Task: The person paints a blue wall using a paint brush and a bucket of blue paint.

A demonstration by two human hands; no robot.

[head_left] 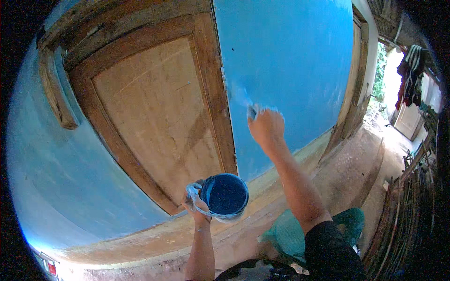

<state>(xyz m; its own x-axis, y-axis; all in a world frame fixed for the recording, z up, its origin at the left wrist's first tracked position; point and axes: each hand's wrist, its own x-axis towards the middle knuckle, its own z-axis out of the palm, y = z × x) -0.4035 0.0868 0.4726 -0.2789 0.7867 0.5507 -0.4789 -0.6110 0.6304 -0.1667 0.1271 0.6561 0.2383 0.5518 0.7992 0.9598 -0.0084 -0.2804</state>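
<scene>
My left hand [196, 202] is closed around the side and rim of a round paint bucket [241, 210], which tips so that its dark blue inside faces up. Pale paint is smeared over the rim and on my fingers. My right arm reaches up to the blue wall [290, 56], and the right hand [268, 126] is closed on a paintbrush [251, 111]. The brush points up and left, close to the painted surface beside the door frame; its bristles are blurred, so contact is unclear.
A wooden door [154, 103] in a brown frame [213, 89] stands just left of the brush. Stacked thin poles [398, 225] lie at the lower right. Clothes [411, 75] hang at the far right. A low ledge [262, 187] runs along the wall's foot.
</scene>
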